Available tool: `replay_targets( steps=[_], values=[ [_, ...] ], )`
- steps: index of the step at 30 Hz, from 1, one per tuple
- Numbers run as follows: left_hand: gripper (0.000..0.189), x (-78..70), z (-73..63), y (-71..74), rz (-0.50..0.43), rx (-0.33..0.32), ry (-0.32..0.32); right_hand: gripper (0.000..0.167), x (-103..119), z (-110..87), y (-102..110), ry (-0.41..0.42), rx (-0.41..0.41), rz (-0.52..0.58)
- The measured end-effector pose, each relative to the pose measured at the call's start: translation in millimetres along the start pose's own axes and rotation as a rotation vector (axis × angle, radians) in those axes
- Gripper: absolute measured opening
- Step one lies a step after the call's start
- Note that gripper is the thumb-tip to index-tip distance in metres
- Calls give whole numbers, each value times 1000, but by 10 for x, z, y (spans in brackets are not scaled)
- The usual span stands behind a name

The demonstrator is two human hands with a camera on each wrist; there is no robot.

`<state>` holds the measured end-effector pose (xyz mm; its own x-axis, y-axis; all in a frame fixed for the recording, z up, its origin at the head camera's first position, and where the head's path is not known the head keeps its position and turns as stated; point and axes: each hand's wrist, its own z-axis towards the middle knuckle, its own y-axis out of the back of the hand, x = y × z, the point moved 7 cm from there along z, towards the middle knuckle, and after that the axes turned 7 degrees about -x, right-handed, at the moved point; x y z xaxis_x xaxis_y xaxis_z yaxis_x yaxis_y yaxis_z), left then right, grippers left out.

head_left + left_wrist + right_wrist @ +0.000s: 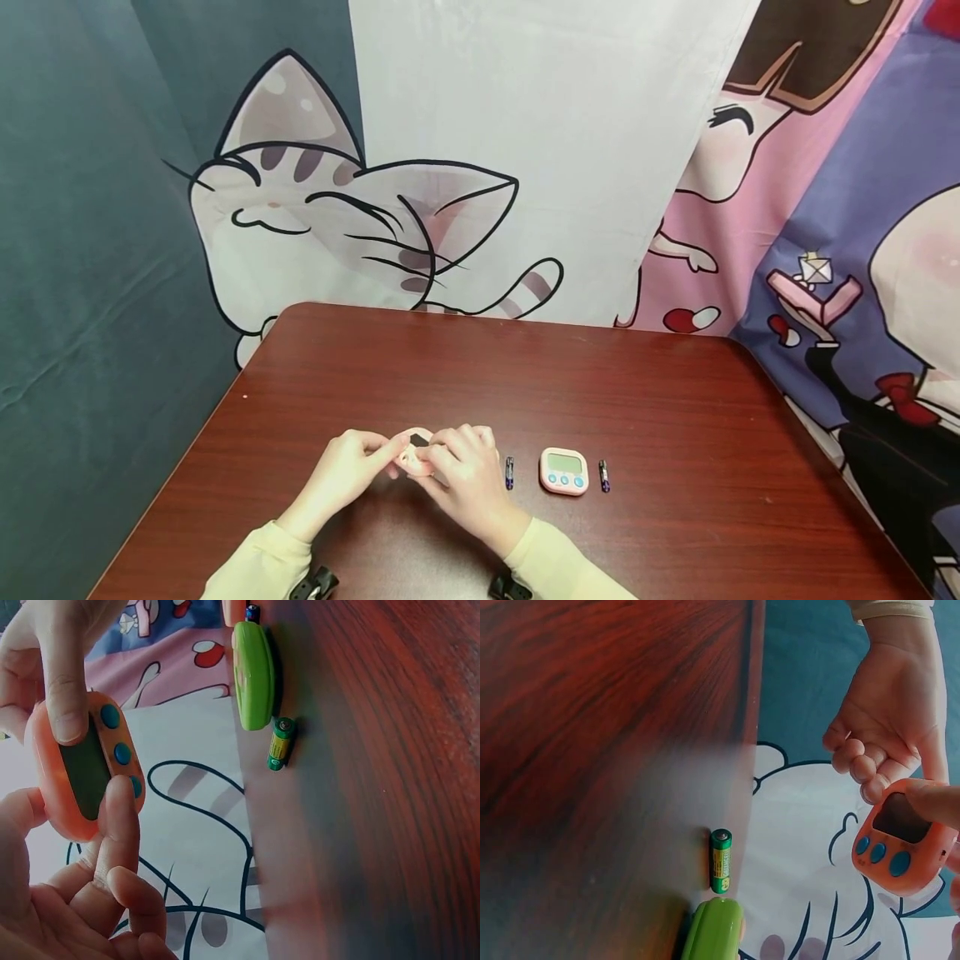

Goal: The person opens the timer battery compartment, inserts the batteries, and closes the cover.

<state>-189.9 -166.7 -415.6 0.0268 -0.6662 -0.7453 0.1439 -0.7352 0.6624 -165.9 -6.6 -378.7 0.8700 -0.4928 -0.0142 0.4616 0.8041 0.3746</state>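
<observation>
Kitchen timer (84,776) held by left hand (348,468) and right hand (474,479)
Wrist views alone show its blue buttons (122,754).

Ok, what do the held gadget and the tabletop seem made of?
Held gadget: probably hard plastic, smooth with a slight sheen, judging by its rounded, moulded-looking shell. Tabletop: wood or wood-look laminate, faintly glossy; grain streaks show either way.

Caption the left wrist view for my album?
Left hand and right hand hold a blue-buttoned gadget; a battery lies on the table.
</observation>
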Motion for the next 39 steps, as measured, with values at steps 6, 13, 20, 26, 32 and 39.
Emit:
replay_targets(
  steps=[6, 13, 20, 26, 32, 39],
  values=[
    [30, 9, 17, 3, -26, -2, 3, 23, -11, 20, -4, 4, 26, 16],
    [26, -17, 2, 16, -173, 15, 15, 29, 0, 34, 9, 9, 11, 27],
    [23, 45, 7, -25, -302, 17, 102, 34, 5, 24, 0, 1, 26, -9],
    [24, 54, 7, -41, -353, 36, 141, 35, 15, -5, -12, -2, 55, -36],
    [24, 38, 3, -35, -371, 47, 139, 34, 27, -8, -1, 7, 57, -34],
    [24, 38, -5, -50, -368, 63, 133, 38, 23, -11, -2, 19, 101, -4]
  ],
)
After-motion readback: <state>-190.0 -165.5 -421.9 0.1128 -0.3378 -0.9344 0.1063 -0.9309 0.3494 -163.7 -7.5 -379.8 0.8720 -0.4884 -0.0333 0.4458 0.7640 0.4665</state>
